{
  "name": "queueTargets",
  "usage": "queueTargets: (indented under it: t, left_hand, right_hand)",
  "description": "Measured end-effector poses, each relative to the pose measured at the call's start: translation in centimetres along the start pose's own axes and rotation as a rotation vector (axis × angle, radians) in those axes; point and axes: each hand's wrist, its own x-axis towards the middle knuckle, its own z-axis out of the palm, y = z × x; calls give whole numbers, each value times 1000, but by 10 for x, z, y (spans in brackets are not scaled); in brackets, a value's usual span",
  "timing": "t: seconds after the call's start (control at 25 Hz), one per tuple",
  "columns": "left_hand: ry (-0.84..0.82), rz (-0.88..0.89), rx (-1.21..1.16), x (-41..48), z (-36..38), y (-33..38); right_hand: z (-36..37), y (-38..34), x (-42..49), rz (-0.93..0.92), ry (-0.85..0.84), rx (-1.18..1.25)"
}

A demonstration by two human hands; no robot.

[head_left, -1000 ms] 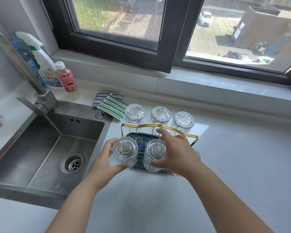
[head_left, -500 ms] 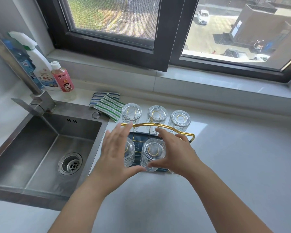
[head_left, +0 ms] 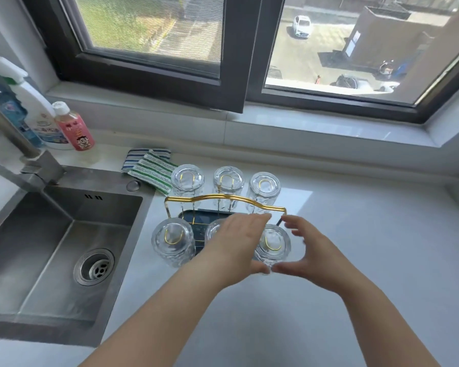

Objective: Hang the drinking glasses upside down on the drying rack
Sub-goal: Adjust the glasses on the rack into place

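Both hands, left [head_left: 239,242] & right [head_left: 306,250], cup the front-right glass [head_left: 272,243] w/ fingers spread, loosely around it, on the rack [head_left: 224,201] peg; best ease it straight down, no tilt, then let go.

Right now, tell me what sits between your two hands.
In the head view, an upside-down glass on the drying rack sits between the left hand and right hand, front row, right end.
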Motion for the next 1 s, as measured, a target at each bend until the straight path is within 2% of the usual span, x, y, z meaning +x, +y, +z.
queueTargets:
  t: [0.16,0.48,1.0]
  left_hand:
    - [-125,-24,166,25,15,-3]
    - [-27,16,59,25,15,-7]
    - [-101,-18,106,27,13,-9]
  right_hand:
    - [19,16,0,26,-49,131]
    - [24,21,3,26,42,220]
    - [26,23,6,49,19,297]
